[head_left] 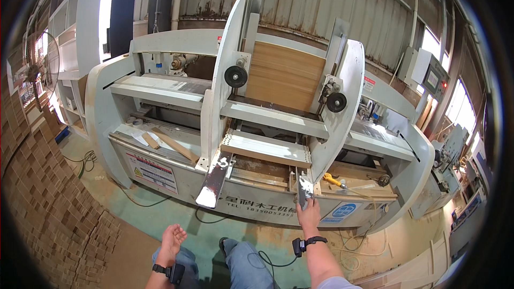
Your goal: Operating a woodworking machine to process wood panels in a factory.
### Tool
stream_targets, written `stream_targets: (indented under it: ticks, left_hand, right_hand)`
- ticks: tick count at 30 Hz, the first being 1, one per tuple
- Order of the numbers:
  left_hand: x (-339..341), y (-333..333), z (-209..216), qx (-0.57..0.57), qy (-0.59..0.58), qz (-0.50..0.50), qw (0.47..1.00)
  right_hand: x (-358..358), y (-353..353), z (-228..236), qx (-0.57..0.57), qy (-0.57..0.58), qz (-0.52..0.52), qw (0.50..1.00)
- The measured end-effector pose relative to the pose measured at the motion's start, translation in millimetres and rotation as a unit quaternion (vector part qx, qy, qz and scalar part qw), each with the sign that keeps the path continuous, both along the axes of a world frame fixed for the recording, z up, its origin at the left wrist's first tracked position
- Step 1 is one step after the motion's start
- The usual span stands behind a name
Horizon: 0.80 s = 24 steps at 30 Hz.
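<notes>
My right hand reaches to the front end of the right metal support bar, its fingers closed round the end. The left support bar, dark with a worn white tip, juts out from the woodworking machine. Low over my left thigh, my left hand is raised with its fingers loosely stretched, holding nothing. Across the inner ends of the bars lies a bundle of pale boards, with rows of small holes near both ends. Behind it a wood-grain panel stands between the machine's two upright white plates.
Black handwheels sit on the uprights. A yellow air gun lies on the right ledge, loose wood strips on the left one. Stacked wood pieces fill the left side; cables trail over the floor. A control panel hangs right.
</notes>
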State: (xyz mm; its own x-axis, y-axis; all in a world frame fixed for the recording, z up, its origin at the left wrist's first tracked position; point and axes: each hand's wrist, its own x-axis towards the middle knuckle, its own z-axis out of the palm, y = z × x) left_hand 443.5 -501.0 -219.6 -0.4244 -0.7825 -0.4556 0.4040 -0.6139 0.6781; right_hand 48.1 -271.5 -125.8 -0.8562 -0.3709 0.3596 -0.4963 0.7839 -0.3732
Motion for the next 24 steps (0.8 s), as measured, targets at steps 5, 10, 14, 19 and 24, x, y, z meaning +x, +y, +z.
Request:
stream_targets:
  ticks: [5, 10, 14, 19, 24]
  left_hand:
    - [1.0, -1.8, -2.0, 0.003, 0.002, -0.001, 1.000]
    - [0.5, -1.6, -0.9, 0.008, -0.002, -0.002, 1.000]
    - [0.4, -1.0, 0.3, 0.005, 0.000, 0.001, 1.000]
    - [0.3, -0.1, 2.6, 0.005, 0.001, 0.004, 1.000]
    - [0.3, 0.3, 3.2, 0.004, 0.007, 0.003, 1.000]
  right_hand:
    - [-1.2, 0.4, -2.1, -0.005, -0.002, 0.002, 1.000]
    - [-1.9, 0.2, -3.4, -0.005, -0.001, 0.002, 1.000]
    - [-2.5, 0.0, -4.5, -0.001, 0.007, -0.002, 1.000]
    - [-2.0, -0.4, -2.5, 0.000, -0.005, 0.004, 1.000]
    - [-3.5, -0.2, -3.5, -0.005, -0.007, 0.003, 1.000]
